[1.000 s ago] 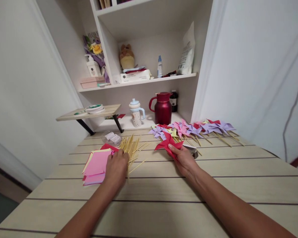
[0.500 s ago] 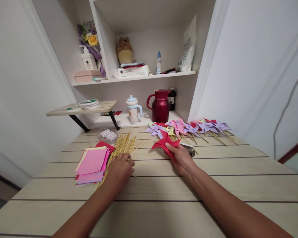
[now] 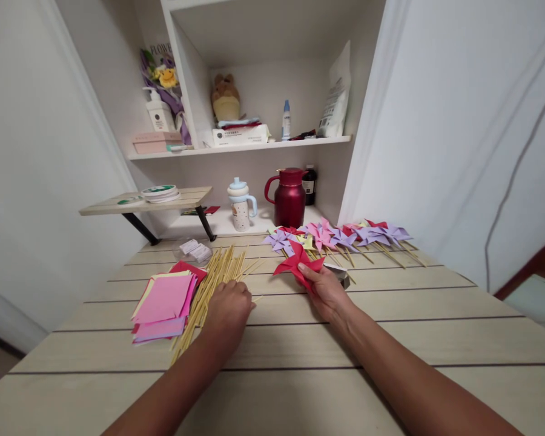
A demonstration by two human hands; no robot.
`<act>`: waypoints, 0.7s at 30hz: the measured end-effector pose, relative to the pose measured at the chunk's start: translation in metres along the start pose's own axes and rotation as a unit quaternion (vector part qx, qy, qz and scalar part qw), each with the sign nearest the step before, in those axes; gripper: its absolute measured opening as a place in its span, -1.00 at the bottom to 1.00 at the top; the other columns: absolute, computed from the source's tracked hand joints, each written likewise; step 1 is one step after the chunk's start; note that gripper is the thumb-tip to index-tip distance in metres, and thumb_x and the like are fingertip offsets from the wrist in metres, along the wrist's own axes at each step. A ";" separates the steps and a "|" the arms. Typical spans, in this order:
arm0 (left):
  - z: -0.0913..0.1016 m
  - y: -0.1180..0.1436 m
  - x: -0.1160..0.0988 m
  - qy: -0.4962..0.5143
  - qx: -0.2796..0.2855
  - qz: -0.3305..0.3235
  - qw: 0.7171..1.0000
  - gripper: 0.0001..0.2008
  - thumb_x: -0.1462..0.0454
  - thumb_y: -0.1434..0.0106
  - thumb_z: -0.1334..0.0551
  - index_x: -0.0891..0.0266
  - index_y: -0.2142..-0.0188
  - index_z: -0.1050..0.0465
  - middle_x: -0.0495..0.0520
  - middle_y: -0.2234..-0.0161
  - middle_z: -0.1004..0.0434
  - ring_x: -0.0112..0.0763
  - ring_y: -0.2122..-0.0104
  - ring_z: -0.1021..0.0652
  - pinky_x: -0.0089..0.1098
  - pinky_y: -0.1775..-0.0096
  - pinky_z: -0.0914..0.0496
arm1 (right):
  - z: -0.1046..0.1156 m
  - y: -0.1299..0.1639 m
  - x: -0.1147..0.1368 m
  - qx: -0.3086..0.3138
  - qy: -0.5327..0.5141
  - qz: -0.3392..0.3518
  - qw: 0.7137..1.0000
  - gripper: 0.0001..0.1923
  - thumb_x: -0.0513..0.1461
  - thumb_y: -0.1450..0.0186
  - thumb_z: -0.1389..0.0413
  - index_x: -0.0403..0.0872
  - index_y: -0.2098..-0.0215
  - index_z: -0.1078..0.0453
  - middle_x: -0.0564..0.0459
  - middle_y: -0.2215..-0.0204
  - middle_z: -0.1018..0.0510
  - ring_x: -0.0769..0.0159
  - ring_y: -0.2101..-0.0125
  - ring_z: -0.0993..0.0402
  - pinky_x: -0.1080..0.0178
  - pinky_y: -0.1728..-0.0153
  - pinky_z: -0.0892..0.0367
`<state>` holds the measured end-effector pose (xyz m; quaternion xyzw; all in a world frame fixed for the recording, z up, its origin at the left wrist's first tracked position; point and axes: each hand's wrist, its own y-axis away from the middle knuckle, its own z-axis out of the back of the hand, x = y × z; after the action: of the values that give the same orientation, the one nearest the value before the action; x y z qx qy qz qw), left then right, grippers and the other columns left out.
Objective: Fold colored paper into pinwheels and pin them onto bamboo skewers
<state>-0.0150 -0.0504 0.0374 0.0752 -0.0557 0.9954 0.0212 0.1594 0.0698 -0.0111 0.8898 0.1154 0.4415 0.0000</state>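
Observation:
My right hand pinches a red paper pinwheel between thumb and fingers, just above the table; no stick shows on it. My left hand is closed at the right edge of a loose pile of thin wooden sticks. A short piece of stick pokes out by its thumb, and the fingertips are hidden. Left of the pile lies a stack of coloured paper squares, pink on top. Behind the red pinwheel rest several pinwheels on sticks in purple, pink, yellow and red.
A small open box sits behind my right hand. Beyond the sticks is a clear plastic container with small white packets. A raised wooden shelf stands at back left, near a tumbler and a dark red jug.
My left hand has drawn its fingers together and shifted slightly right, to the edge of the stick pile. My right hand still holds the red pinwheel; the view has moved slightly.

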 end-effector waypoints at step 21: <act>-0.009 -0.002 -0.016 0.067 0.012 0.060 0.996 -0.69 0.53 -0.16 -0.04 0.45 0.29 -0.56 0.40 0.26 -0.59 -0.03 0.16 -0.54 -0.17 0.11 -0.29 | -0.007 0.006 0.004 0.047 -0.037 -0.043 0.997 -0.84 -0.38 -0.06 -0.37 -0.11 0.42 -0.52 0.08 0.52 -0.68 0.35 0.53 -0.59 0.32 0.40 -0.53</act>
<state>-0.0007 -0.0482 0.0265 0.0047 -0.0465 0.9983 -0.0356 0.1578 0.0640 -0.0032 0.8988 0.1744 0.4017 -0.0184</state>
